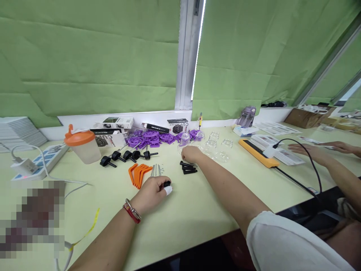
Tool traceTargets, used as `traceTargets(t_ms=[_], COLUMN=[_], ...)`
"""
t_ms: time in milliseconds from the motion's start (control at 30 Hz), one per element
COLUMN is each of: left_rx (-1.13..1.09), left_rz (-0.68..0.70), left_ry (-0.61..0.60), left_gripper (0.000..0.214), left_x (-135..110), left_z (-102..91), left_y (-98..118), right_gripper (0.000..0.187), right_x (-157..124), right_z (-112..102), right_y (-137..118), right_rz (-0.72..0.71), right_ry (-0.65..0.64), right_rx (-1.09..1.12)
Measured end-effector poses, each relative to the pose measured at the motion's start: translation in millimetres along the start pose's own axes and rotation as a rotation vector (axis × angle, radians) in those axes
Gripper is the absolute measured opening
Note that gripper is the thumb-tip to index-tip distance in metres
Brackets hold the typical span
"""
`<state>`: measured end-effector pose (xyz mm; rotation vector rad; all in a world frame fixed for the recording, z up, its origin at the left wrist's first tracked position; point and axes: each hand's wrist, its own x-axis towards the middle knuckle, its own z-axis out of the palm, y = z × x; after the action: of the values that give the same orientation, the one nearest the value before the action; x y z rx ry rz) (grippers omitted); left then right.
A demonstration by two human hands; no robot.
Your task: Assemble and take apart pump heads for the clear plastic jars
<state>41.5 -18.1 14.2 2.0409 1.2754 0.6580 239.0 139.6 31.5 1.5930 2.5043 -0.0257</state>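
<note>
My left hand [152,194] is closed around a small black part [167,184], with only its end showing; a white wrap covers one fingertip. Just behind that hand lie long metal screws [156,170] and a fan of orange angled strips [138,175]. My right hand [191,154] is farther out, fingers curled down at the table among clear plastic pieces [211,143]. What its fingertips pinch, if anything, is hidden. Short black rods [188,170] and tiny metal bits lie right below it.
Purple plastic parts [152,138] and cup holder boxes [109,138] line the back. Black knobs with stems [127,155] lie left of centre, near an orange-lidded cup [83,145]. An orange power strip [258,153] sits right, beside another person's hand [310,152].
</note>
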Motion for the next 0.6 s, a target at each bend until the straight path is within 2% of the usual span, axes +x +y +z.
traceTargets(t_ms=[267,600], left_rx=[-0.016,-0.006], left_rz=[-0.006,-0.005], left_ry=[-0.033,-0.004], left_gripper=[0.020,0.018], left_x=[0.0,1.3], left_z=[0.2,-1.6], left_y=[-1.4,1.3], right_gripper=[0.026,0.024], right_x=[0.5,1.0], right_z=[2.0,2.8], right_y=[0.2,-0.6], right_rz=[-0.034,-0.066], right_ry=[0.008,0.003], right_rx=[-0.021,0.004])
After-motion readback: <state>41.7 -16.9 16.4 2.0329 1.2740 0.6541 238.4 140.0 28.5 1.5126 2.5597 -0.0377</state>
